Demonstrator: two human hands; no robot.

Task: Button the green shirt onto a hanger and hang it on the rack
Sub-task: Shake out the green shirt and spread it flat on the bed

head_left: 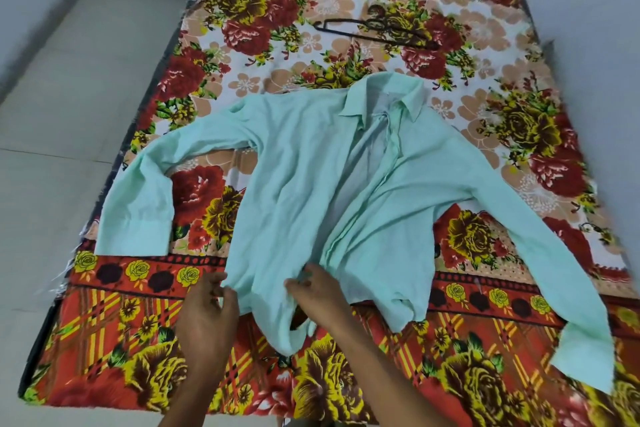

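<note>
The bed (104,350) fills nearly the whole view under me, covered by a floral sheet (485,55) in red, yellow and peach, with a plaid-and-rose border along my near edge. Pale floor tiles (62,114) run along the 9 o'clock side.

The green shirt (294,166) lies face up at the centre of the bed, collar toward 12 o'clock and hem toward me at 6. Its front is open — the two plackets fall apart below the collar and bunch together lower down. One sleeve stretches out toward 9 o'clock and bends down to its cuff near the bed's edge; the other runs toward 4 o'clock, its cuff lying on the plaid border.

The hanger (377,32), dark and thin, lies flat on the sheet at 12 o'clock, well apart from the shirt's collar.

My right hand (317,295), at 6 o'clock, has its fingers curled into the bunched hem where the plackets meet — it grasps the cloth, and a fold hangs below it. My left hand (207,314), just beside it toward 7 o'clock, touches the hem's outer corner with thumb and fingers bent close together; whether they actually pinch the fabric or only meet at its edge, I cannot tell.
</note>
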